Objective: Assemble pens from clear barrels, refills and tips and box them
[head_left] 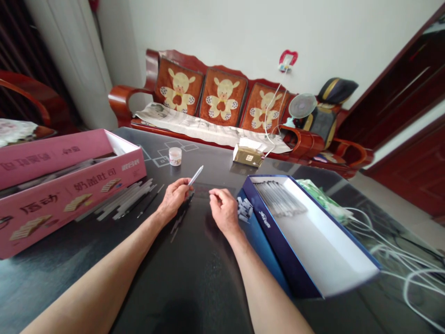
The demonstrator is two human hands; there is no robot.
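Note:
My left hand (173, 199) is closed round a slim whitish pen (196, 175), its pointed end tilted up and away to the right. To the right of it, my right hand (224, 211) hovers over the dark table with fingers curled and thumb pressed in; whatever they may hold is hidden. Small translucent white pieces (244, 208) lie in a pile just beside the right hand. Left of my left hand, loose pale tubes (128, 199) and thin dark rods are spread out. Inside the blue box (337, 255), slender grey sticks (280, 199) lie side by side at the far end.
A large pink carton (81, 188) stands open on the left. Farther back are a small round jar (175, 157) and a tissue pack (247, 156). White cables (392, 260) and a green packet (323, 199) lie beyond the blue box. A wooden sofa (201, 62) stands behind the table.

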